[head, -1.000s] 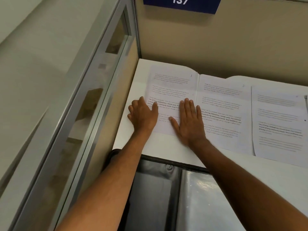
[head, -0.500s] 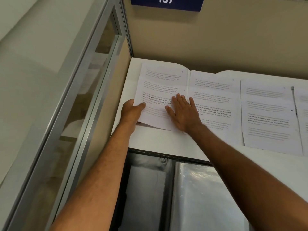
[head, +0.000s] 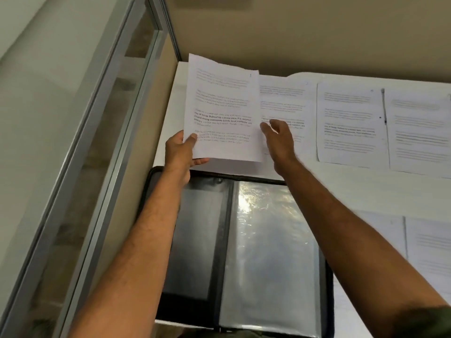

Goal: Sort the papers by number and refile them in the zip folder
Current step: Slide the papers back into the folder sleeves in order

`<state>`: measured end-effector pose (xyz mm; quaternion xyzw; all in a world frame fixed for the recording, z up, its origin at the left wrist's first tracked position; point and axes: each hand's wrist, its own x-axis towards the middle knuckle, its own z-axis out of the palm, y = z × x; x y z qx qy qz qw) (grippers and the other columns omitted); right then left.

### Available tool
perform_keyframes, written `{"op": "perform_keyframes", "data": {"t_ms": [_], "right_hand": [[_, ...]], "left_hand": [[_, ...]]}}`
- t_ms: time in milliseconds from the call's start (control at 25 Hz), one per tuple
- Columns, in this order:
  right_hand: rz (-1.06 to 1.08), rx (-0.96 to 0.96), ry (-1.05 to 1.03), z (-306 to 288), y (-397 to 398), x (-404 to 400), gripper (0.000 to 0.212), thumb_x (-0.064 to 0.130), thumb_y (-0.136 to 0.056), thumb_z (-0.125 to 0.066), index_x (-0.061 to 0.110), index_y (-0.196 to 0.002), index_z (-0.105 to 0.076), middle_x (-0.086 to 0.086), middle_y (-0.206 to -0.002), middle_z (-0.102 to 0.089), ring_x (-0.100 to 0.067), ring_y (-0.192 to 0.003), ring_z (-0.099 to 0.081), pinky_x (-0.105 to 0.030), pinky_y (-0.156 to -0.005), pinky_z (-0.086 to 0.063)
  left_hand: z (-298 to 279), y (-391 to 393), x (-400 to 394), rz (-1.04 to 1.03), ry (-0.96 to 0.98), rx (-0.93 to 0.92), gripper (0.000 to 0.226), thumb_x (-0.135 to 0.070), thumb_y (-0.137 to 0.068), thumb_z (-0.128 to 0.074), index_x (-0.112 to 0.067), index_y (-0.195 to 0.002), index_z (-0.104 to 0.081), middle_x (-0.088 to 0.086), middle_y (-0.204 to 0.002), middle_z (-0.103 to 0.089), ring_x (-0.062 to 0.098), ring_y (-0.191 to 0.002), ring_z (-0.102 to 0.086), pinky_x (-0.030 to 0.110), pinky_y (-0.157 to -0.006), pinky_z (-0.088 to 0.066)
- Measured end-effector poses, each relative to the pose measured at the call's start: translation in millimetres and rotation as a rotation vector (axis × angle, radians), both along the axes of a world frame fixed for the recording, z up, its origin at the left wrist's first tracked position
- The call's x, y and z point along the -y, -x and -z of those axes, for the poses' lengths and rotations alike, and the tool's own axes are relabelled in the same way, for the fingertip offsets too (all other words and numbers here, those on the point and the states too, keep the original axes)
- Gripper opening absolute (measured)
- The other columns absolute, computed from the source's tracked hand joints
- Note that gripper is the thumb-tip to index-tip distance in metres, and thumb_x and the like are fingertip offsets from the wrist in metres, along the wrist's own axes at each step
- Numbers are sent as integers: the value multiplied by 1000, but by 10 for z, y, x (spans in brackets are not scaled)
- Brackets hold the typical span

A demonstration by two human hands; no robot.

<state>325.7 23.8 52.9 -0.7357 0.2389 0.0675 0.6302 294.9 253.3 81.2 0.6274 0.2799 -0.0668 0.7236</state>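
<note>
My left hand [head: 181, 152] grips the lower left corner of a printed sheet numbered 1 [head: 223, 111] and holds it tilted up off the white desk [head: 341, 189]. My right hand [head: 278, 136] hovers open at the sheet's right edge, fingers apart, holding nothing. Beneath it lies a second printed sheet [head: 284, 98]. Two more sheets [head: 349, 123] [head: 419, 132] lie in a row to the right. The black zip folder [head: 244, 252] lies open flat near me, with a clear plastic sleeve [head: 268, 240] showing on its right half.
A beige partition wall [head: 292, 32] closes the desk's far side. A glass panel in a metal frame [head: 117, 118] runs along the left. More printed sheets [head: 424, 247] lie at the right edge, beside the folder.
Both hands lay flat on the leftmost sheet. My left hand then slid under its corner and lifted it off the desk, and my right hand came off the paper.
</note>
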Motion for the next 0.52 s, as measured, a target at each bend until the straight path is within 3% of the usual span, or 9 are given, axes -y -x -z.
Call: {"op": "perform_keyframes", "data": {"t_ms": [120, 240, 320, 520], "right_hand": [[-36, -89, -244, -47, 350, 175, 52, 56, -91, -68, 21, -129, -62, 2, -127, -70, -20, -117, -67, -44, -103, -56], [-73, -91, -473, -247, 682, 349, 37, 51, -94, -72, 27, -122, -68, 2, -118, -77, -23, -112, -73, -48, -98, -59], [-123, -80, -511, -341, 952, 547, 42, 42, -90, -79, 21, -126, -70, -1, -117, -78, -23, -109, -75, -49, -95, -60], [-205, -33, -383, -353, 1612, 1180, 44, 23, -86, -85, 13, -127, -72, -2, -116, -79, -20, -105, -76, -40, -92, -62]], "left_hand": [[-180, 382, 133, 10, -21, 32, 17, -18, -106, -56, -21, -118, -67, 4, -120, -72, 21, -101, -71, 29, -57, -60], [-332, 785, 278, 94, -68, 40, 22, -18, -105, -56, -17, -125, -66, 4, -120, -73, 18, -99, -71, 29, -56, -59], [-394, 1066, 409, 138, -83, 31, 23, -20, -105, -57, -17, -126, -66, 2, -118, -74, 15, -98, -71, 28, -56, -59], [-336, 1640, 879, 208, -78, -30, 19, -26, -101, -64, -16, -116, -71, 4, -107, -77, 14, -85, -72, 27, -55, -58]]}}
